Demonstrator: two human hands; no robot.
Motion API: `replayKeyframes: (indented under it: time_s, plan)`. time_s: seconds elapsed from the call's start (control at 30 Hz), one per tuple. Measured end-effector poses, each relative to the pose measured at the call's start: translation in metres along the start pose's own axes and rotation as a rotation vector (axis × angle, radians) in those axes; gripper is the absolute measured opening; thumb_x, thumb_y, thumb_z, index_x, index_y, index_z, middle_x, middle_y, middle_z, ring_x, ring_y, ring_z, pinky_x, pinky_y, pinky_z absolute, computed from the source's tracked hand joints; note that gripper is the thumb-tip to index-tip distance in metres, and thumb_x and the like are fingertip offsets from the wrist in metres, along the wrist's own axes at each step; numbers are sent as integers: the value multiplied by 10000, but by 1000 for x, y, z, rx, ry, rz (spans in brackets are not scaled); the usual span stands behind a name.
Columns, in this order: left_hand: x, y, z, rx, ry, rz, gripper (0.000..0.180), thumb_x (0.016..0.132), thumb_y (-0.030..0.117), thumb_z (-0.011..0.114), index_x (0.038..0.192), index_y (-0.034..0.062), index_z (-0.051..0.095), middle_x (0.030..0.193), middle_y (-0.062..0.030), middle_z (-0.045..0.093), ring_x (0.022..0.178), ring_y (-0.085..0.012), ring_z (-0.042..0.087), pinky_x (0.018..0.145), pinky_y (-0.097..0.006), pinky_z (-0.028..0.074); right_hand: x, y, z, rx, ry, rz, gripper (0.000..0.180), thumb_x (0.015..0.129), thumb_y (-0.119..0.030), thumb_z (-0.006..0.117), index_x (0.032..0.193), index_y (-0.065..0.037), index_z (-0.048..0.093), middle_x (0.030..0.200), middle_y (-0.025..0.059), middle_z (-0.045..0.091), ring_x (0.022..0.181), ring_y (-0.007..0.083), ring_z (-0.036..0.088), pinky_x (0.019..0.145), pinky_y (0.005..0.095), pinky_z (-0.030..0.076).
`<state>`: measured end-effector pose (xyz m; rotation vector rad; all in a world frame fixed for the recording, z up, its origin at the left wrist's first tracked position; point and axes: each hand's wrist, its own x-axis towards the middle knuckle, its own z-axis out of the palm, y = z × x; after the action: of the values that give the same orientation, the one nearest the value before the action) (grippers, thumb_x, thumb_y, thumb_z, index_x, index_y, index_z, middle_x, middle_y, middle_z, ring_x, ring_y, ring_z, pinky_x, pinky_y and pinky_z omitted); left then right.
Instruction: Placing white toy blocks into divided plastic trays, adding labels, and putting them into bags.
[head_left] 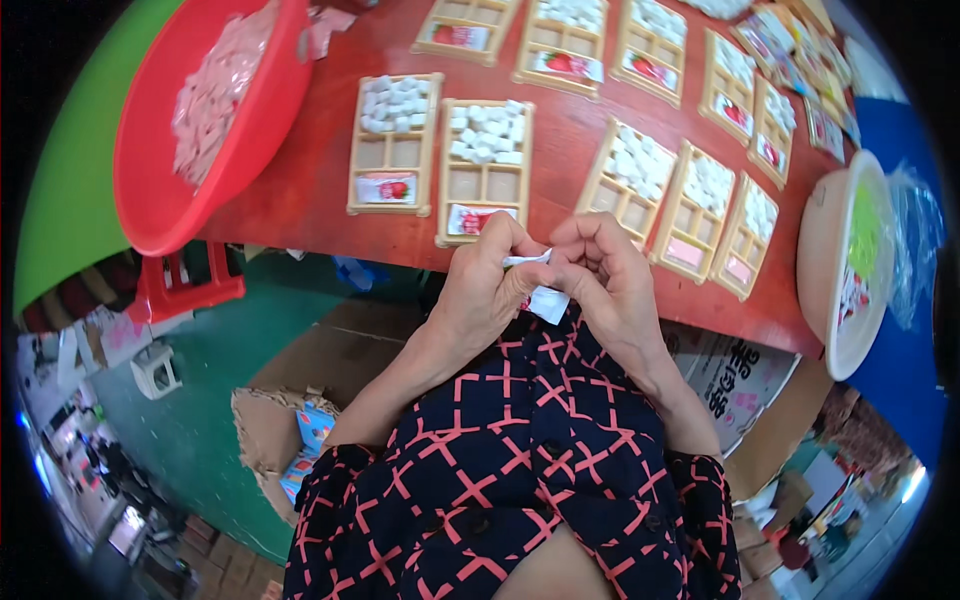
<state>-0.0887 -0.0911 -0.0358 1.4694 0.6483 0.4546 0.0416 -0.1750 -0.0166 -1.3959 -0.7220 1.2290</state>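
**Small packet pinched between two hands, beside the red basin**

The white packet (547, 304) lies to the right of the red basin (138, 215), which serves as the reference point, and beyond the near edge of the tabletop (320, 225), in front of the wearer. The left hand (487, 277) is narrowed, thumb and fingertips pinching the packet; the right hand (612, 290) closes on it from the other side. The double pinch probably keeps so small and limp a thing steady; whether it is torn cannot be told.

Right of the basin stand beige trays (437, 150), their dividers presumably keeping the contents apart: white cubes (395, 105) in the far section, a red-and-white packet (385, 188) in the near section of several. The nearest trays probably sit there for easy reach. The basin's tall wall likely contains its loose heap of pink pieces (225, 100). Farthest right of it stands a white bowl (818, 230).
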Motion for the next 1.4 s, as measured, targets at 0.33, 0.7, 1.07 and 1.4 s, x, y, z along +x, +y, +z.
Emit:
replayKeyframes:
  time_s: [0.33,0.7,1.07,1.4]
  plan:
    - [16,12,16,-361,-47,-333,334,918,406,356,886,76,394,734,-95,599,453,-41,467,348,-132,313,-13,13,-43,-114,316,-143,29,806,10,502,780,-1,504,714,7,494,620,56,464,549,182,368]
    - [19,7,11,-381,100,-330,200,931,258,409,896,63,439,846,-56,589,513,-14,449,376,-115,302,-10,33,-56,-1358,396,-935,177,600,-65,576,773,-28,590,737,50,537,581,142,503,466,230,406]
    - [29,2,26,-81,126,-89,153,918,179,443,975,37,445,904,-53,574,667,-16,505,536,-135,407,-18,32,-59,-1205,328,-879,250,608,-34,624,854,6,604,772,79,544,595,158,511,502,242,416]
    - [46,13,67,-268,-105,-192,125,898,67,427,1014,22,443,794,-42,543,667,-79,528,544,-181,421,-60,20,-74,177,543,-98,88,784,36,534,867,12,552,762,12,551,641,60,508,581,176,417]
